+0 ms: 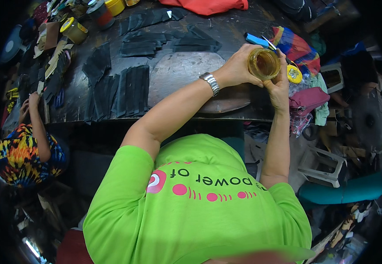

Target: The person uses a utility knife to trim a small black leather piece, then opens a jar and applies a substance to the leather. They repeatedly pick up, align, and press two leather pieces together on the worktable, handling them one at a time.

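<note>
A round open glass jar (263,65) with amber contents is held over the far right part of the work table. My left hand (239,66), with a metal watch at the wrist, wraps round the jar's left side. My right hand (279,86) grips the jar's right side, fingers along its wall. Just right of that hand is a yellow lid (294,74); whether it touches the hand I cannot tell. Beyond the jar lie a blue-handled tool (256,40) and a thin pointed metal piece (268,43), partly hidden.
A worn oval board (177,83) lies before me, with stacked black strips (131,90) at its left. A maroon pouch (308,100) and colourful cloth (294,48) sit at the right. Another jar (73,31) stands far left. A co-worker (28,154) works at the left.
</note>
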`<state>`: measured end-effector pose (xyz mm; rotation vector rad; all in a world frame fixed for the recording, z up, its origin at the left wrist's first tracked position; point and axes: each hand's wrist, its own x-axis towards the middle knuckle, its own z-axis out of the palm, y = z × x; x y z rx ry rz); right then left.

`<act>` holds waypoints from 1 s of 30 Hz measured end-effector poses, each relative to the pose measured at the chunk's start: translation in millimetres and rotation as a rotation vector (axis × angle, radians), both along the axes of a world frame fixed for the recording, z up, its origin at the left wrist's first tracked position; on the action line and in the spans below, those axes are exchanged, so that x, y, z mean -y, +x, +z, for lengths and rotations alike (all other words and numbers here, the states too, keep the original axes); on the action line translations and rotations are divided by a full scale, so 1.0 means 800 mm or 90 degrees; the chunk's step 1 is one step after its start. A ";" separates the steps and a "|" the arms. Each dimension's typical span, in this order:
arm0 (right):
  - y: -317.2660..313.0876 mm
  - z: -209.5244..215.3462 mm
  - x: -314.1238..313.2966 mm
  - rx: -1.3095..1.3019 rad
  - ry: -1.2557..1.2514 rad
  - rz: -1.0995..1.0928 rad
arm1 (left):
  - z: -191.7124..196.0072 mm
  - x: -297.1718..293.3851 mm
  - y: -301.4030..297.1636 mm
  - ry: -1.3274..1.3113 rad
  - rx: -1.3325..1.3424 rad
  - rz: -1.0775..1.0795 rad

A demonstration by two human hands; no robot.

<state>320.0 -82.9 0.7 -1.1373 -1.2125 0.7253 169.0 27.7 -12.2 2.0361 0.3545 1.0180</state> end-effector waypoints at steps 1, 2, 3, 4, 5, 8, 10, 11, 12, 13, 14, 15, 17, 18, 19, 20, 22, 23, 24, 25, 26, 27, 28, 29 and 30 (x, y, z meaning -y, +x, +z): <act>0.001 -0.001 -0.003 0.007 0.004 0.007 | -0.001 -0.002 0.000 -0.006 -0.012 0.003; 0.003 -0.002 -0.006 0.015 0.007 0.013 | -0.003 -0.004 -0.001 -0.028 -0.007 -0.009; 0.006 -0.002 -0.008 0.029 0.021 0.032 | -0.004 -0.006 -0.001 -0.049 -0.004 -0.021; 0.007 -0.004 -0.012 0.013 0.011 0.031 | -0.005 -0.007 -0.001 -0.070 0.001 -0.033; 0.009 -0.005 -0.015 -0.009 0.006 0.042 | -0.006 -0.008 0.000 -0.071 0.019 -0.048; 0.006 -0.013 -0.023 -0.064 -0.008 0.048 | -0.007 -0.008 0.001 -0.086 0.049 -0.079; -0.001 -0.019 -0.024 -0.076 0.016 0.041 | -0.006 -0.007 -0.001 -0.084 0.040 -0.074; -0.003 -0.021 -0.023 -0.088 0.019 0.033 | -0.005 -0.005 -0.003 -0.089 0.031 -0.071; -0.006 -0.022 -0.023 -0.091 0.034 0.032 | -0.004 -0.005 -0.004 -0.090 0.054 -0.094; -0.008 -0.023 -0.022 -0.092 0.030 0.022 | -0.003 -0.004 -0.007 -0.090 0.033 -0.081; -0.010 -0.023 -0.021 -0.090 0.029 0.015 | -0.002 -0.003 -0.008 -0.087 0.018 -0.070; -0.011 -0.023 -0.020 -0.087 0.032 0.011 | -0.001 -0.003 -0.010 -0.084 0.004 -0.060; -0.013 -0.023 -0.021 -0.061 0.040 -0.004 | 0.001 -0.002 -0.013 -0.061 -0.023 -0.038; -0.015 -0.024 -0.021 -0.049 0.045 -0.019 | 0.001 -0.001 -0.014 -0.060 -0.032 -0.038; -0.017 -0.024 -0.021 -0.042 0.041 -0.040 | 0.001 -0.001 -0.015 -0.059 -0.042 -0.038; -0.018 -0.025 -0.022 -0.020 0.053 -0.046 | 0.001 -0.002 -0.016 -0.056 -0.046 -0.030; -0.023 -0.029 -0.023 0.010 0.064 -0.084 | 0.000 -0.003 -0.016 -0.048 -0.055 -0.015; -0.025 -0.031 -0.024 0.026 0.074 -0.102 | -0.001 -0.003 -0.016 -0.046 -0.051 -0.013; -0.026 -0.033 -0.024 0.032 0.076 -0.121 | -0.003 -0.003 -0.016 -0.042 -0.047 -0.010; -0.027 -0.035 -0.025 0.040 0.083 -0.137 | -0.004 -0.004 -0.015 -0.040 -0.047 -0.007; -0.028 -0.037 -0.025 0.048 0.091 -0.152 | -0.006 -0.003 -0.014 -0.034 -0.038 -0.010; -0.026 -0.038 -0.027 0.059 0.093 -0.168 | -0.007 -0.003 -0.013 -0.028 -0.034 -0.010; -0.024 -0.038 -0.027 0.070 0.095 -0.182 | -0.009 -0.003 -0.013 -0.021 -0.027 -0.009; -0.021 -0.039 -0.028 0.079 0.095 -0.199 | -0.010 -0.004 -0.012 -0.013 -0.033 -0.010; -0.018 -0.040 -0.029 0.097 0.095 -0.211 | -0.012 -0.004 -0.010 -0.006 -0.036 -0.010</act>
